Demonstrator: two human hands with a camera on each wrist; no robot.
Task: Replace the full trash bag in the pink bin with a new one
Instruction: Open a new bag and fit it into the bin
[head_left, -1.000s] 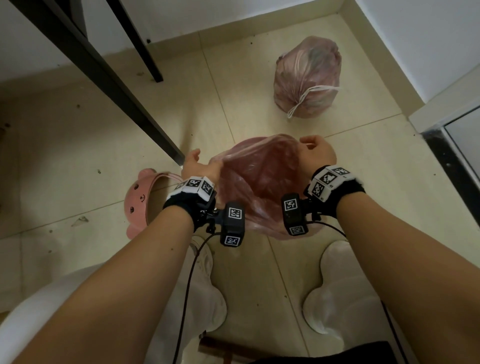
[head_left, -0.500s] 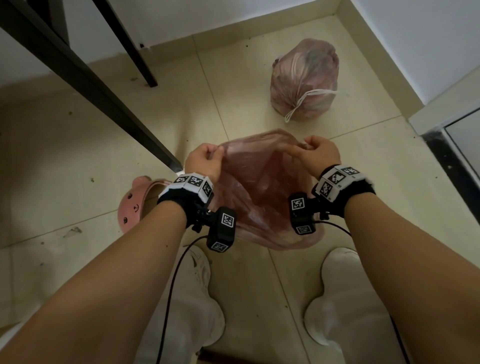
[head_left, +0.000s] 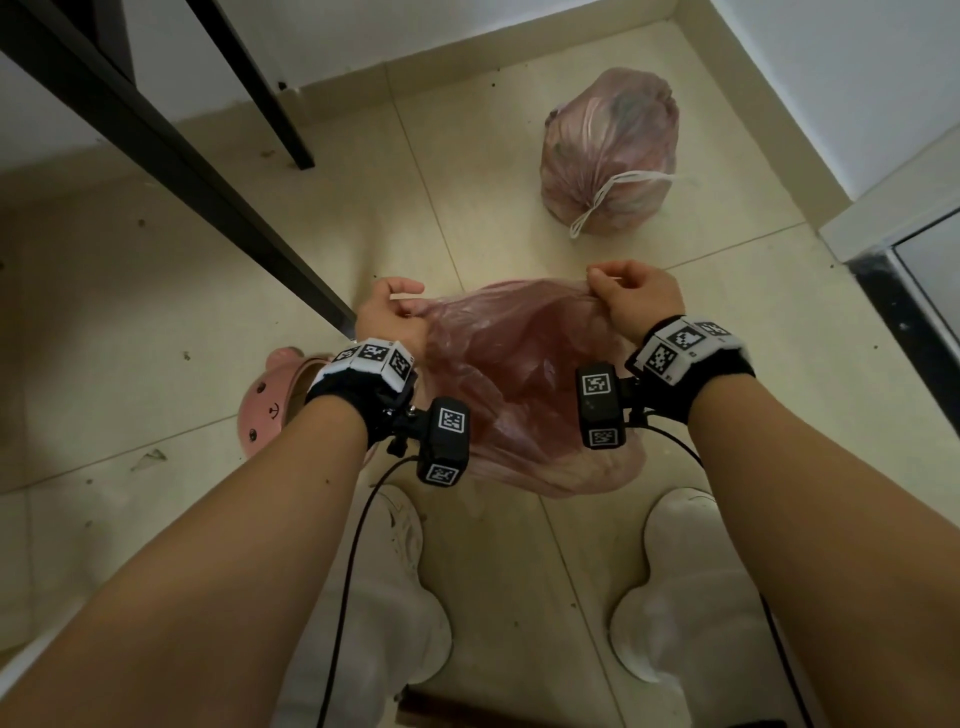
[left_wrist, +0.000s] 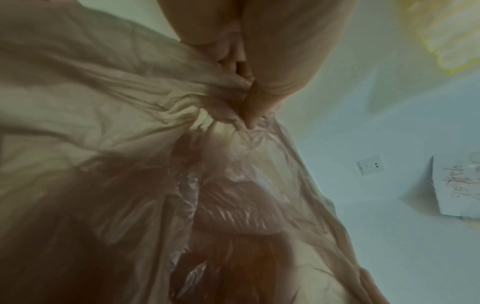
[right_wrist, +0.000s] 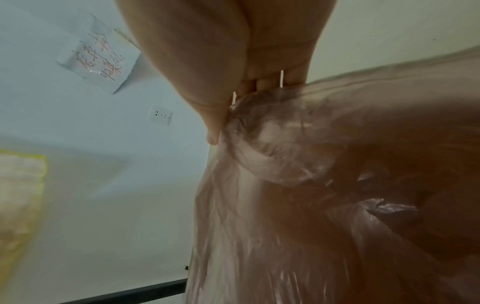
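A new translucent pink trash bag (head_left: 519, 379) hangs in the air between my hands, its mouth stretched wide. My left hand (head_left: 392, 314) pinches the left side of the rim, and in the left wrist view the bunched plastic (left_wrist: 182, 98) sits under its curled fingers (left_wrist: 249, 111). My right hand (head_left: 631, 291) grips the right side of the rim; the new bag (right_wrist: 337, 185) fills the right wrist view. The pink bin (head_left: 270, 400) with a face on it stands on the floor under my left wrist, mostly hidden. The full tied bag (head_left: 610, 156) sits on the floor further away.
A black table edge (head_left: 171, 156) runs diagonally at the left, with a black leg (head_left: 275, 98) behind it. White walls close the corner at the back and right. My two white shoes (head_left: 675, 587) stand on the tiled floor below the bag.
My hands have moved apart, pulling the new bag's mouth wider, and the right hand now holds the rim further to the right.
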